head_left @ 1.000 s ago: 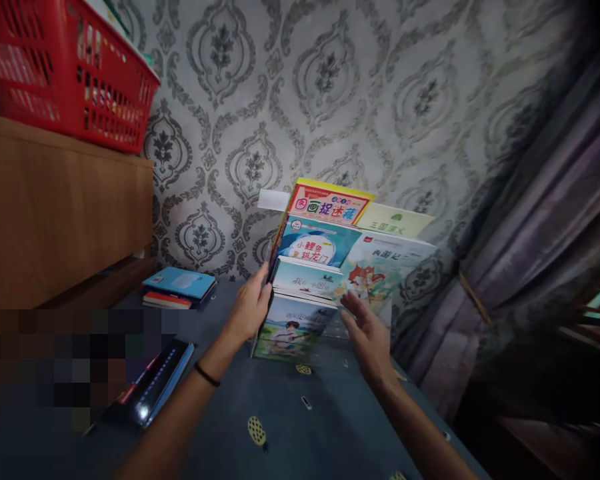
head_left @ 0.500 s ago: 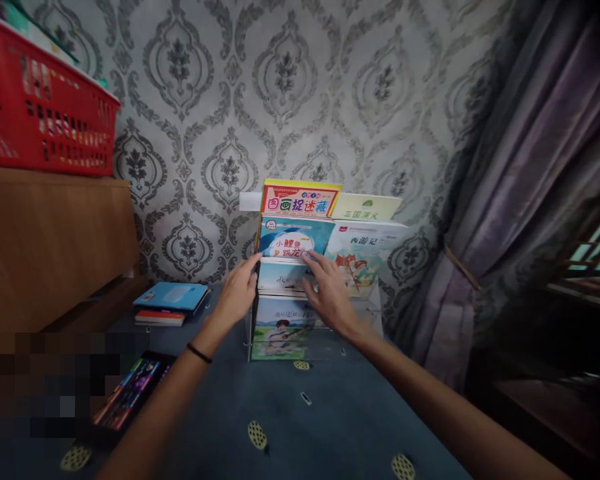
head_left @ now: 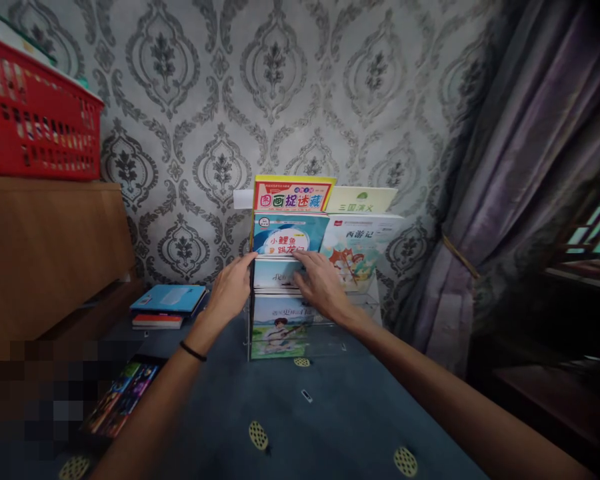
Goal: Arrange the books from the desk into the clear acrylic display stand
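A clear tiered book rack (head_left: 330,337) stands on the cloth-covered surface with books upright in its steps. My left hand (head_left: 231,287) is closed at the left edge of a light blue book (head_left: 273,273), fingertips at its top corner. My right hand (head_left: 323,283) grips the same book near its top on the right, covering part of the cover. Behind it rises a teal book (head_left: 313,227), then a red and yellow book (head_left: 295,193). Below, in front, sits a book with a guitar player on its cover (head_left: 279,337). To the right are a white book (head_left: 363,247) and a pale green book (head_left: 363,199).
Two stacked books (head_left: 169,300) lie left of the rack. A dark item with a colourful picture (head_left: 125,393) is nearer, at lower left. A red basket (head_left: 45,120) rests on a wooden cabinet (head_left: 50,247). A grey curtain (head_left: 455,267) hangs at right.
The view has shifted slightly, so the rack and basket appear a little further left. Both hands stay at the light blue book, with little visible movement of it.
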Tool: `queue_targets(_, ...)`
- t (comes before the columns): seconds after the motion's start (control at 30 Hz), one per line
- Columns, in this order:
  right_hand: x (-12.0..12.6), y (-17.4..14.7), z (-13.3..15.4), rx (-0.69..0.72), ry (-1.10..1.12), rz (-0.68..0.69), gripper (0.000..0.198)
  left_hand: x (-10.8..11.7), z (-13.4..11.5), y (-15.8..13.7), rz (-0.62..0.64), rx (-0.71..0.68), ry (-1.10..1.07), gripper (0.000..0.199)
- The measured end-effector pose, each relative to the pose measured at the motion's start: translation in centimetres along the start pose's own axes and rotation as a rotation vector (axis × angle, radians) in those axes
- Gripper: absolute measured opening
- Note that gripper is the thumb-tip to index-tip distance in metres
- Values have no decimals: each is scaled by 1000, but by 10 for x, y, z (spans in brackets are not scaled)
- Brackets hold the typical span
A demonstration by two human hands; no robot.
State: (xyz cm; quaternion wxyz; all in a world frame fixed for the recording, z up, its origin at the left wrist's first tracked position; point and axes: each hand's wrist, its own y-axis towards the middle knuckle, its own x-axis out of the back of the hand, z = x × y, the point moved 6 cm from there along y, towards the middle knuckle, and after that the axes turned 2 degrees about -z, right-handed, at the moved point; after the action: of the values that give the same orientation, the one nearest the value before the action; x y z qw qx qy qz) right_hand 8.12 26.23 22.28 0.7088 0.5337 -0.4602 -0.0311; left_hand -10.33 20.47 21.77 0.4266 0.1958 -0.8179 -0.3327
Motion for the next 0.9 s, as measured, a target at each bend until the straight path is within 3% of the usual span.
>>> queue_targets(0.6, -3, -13, -1, 62, 36, -70, 52, 1, -5, -12, -53, -33, 36, 54)
queue_targets(0.9, 10, -25, 8, 94, 61, -125, 50, 9, 17, -26, -105, 15, -5, 47)
